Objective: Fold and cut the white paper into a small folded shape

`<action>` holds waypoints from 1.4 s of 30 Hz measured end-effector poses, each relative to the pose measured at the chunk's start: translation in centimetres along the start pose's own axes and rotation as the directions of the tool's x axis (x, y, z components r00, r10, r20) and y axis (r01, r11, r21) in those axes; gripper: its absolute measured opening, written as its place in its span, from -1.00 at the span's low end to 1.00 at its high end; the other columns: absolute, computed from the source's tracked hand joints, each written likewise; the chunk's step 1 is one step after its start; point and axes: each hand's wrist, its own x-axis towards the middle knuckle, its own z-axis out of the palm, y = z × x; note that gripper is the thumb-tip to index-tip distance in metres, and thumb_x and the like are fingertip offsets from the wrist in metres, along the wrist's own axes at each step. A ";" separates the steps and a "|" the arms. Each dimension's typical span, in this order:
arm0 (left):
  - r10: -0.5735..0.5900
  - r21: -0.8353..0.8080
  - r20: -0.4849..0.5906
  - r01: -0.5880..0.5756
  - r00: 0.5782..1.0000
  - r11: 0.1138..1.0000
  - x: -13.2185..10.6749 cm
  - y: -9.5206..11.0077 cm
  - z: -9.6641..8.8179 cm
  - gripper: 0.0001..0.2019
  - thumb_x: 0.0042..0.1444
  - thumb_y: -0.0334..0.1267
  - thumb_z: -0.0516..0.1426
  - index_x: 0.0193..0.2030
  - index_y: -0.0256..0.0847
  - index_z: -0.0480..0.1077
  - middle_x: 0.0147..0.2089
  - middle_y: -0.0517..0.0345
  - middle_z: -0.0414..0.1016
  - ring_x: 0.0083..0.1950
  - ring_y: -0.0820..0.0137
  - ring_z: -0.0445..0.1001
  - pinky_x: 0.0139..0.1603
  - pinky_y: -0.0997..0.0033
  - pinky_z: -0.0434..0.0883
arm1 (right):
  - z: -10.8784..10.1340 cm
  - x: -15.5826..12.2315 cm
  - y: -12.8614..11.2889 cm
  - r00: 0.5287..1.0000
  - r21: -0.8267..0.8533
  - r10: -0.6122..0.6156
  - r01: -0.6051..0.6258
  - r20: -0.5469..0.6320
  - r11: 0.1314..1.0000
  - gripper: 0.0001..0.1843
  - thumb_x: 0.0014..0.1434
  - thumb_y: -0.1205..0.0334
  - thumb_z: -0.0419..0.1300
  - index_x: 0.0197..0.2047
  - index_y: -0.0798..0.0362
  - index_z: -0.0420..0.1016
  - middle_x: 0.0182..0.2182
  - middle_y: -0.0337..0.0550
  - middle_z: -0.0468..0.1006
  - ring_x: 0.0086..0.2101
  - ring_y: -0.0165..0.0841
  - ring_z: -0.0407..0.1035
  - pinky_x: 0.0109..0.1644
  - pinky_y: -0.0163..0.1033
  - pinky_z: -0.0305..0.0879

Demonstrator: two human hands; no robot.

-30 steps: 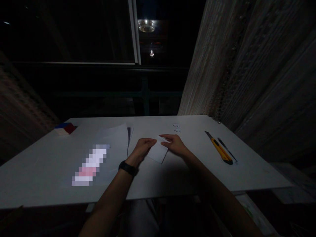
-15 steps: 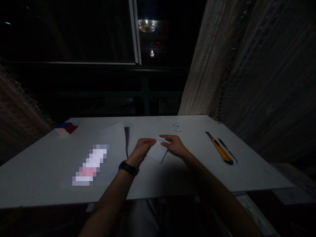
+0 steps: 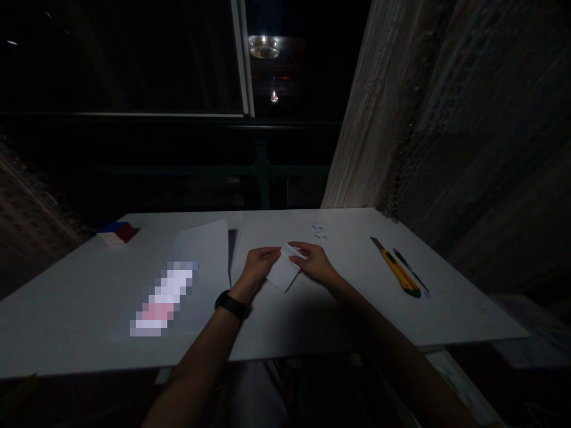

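A folded white sheet of paper (image 3: 284, 276) is between my hands, just above or on the table near its middle. My left hand (image 3: 259, 264) pinches its upper left edge between thumb and fingers; a dark band is round that wrist. On the paper's upper right side, my right hand (image 3: 314, 261) grips with thumb and fingers closed. The far end of the paper shows a fold under the fingertips. Its near corner points towards me. Small paper scraps (image 3: 319, 231) with dark marks lie beyond my right hand.
A yellow box cutter (image 3: 397, 270) with its blade out and a dark pen (image 3: 411, 270) lie at the right. White sheets (image 3: 209, 255) and a blurred-out bright rectangle (image 3: 163, 300) are at the left. A puzzle cube (image 3: 116, 232) sits at the far left. Curtains hang behind the table (image 3: 357, 333).
The paper has turned slightly and its near corner has shifted a little left. Both hands keep their hold, moving only slightly.
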 end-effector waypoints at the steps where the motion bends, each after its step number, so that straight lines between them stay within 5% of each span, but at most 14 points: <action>1: 0.023 0.022 -0.020 -0.023 1.000 0.999 0.1 -0.1 0.1 -0.69 -0.21 -0.23 0.28 -0.29 -0.36 0.53 -0.35 -0.02 0.56 -0.39 0.36 0.46 -0.38 0.44 0.34 | 0.1 -0.1 0.0 1.000 0.007 0.014 -0.014 -0.006 1.000 -0.56 -0.06 0.33 0.20 -0.04 0.10 0.44 -0.15 -0.06 0.53 -0.22 -0.31 0.44 -0.11 -0.17 0.38; 8: 0.147 0.189 -0.087 -0.129 0.985 0.974 0.5 -0.4 0.2 -0.80 -0.17 -0.30 0.24 -0.33 -0.29 0.55 -0.36 0.03 0.58 -0.32 0.30 0.49 -0.28 0.39 0.37 | 0.7 -0.6 0.0 0.987 0.178 0.125 -0.141 0.100 0.974 -0.35 -0.04 0.30 0.15 0.18 -0.08 0.22 -0.08 -0.12 0.46 -0.36 -0.35 0.44 -0.52 -0.31 0.44; 19: 0.156 0.210 -0.115 -0.130 0.981 0.969 0.2 0.0 0.4 -0.79 -0.19 -0.25 0.27 -0.36 -0.28 0.55 -0.35 -0.01 0.57 -0.29 0.27 0.50 -0.23 0.35 0.37 | 0.9 -0.8 -0.5 0.987 0.189 0.136 -0.149 0.082 0.971 -0.39 -0.04 0.30 0.15 0.14 -0.05 0.27 -0.13 -0.11 0.47 -0.42 -0.40 0.41 -0.55 -0.33 0.44; 25: 0.186 0.221 -0.123 -0.156 0.975 0.963 0.5 -0.3 0.1 -0.74 -0.25 -0.19 0.30 -0.38 -0.27 0.55 -0.35 0.00 0.57 -0.28 0.27 0.50 -0.20 0.35 0.36 | 1.1 -0.8 -0.1 0.987 0.225 0.121 -0.142 0.106 0.964 -0.29 -0.06 0.27 0.20 0.20 -0.03 0.16 -0.42 -0.23 0.50 -0.52 -0.43 0.38 -0.54 -0.30 0.44; 32: 0.227 0.278 -0.118 -0.187 0.967 0.942 0.6 -0.6 0.1 -0.76 -0.21 -0.17 0.28 -0.38 -0.26 0.55 -0.36 0.01 0.57 -0.31 0.29 0.50 -0.24 0.36 0.37 | 1.1 -0.8 -0.4 0.975 0.279 0.164 -0.202 0.151 0.939 -0.27 -0.09 0.23 0.25 0.18 0.05 0.16 -0.50 -0.24 0.48 -0.55 -0.41 0.38 -0.54 -0.28 0.42; 42: 0.246 0.305 -0.075 -0.213 0.966 0.928 0.3 -0.2 0.2 -0.79 -0.19 -0.18 0.27 -0.39 -0.26 0.55 -0.37 0.01 0.57 -0.31 0.29 0.50 -0.23 0.36 0.37 | 0.2 -0.5 -0.6 0.986 0.143 0.094 -0.114 0.139 0.983 -0.32 -0.13 0.28 0.27 0.11 0.12 0.26 -0.72 -0.49 0.12 -0.69 -0.57 0.05 -0.61 -0.44 0.05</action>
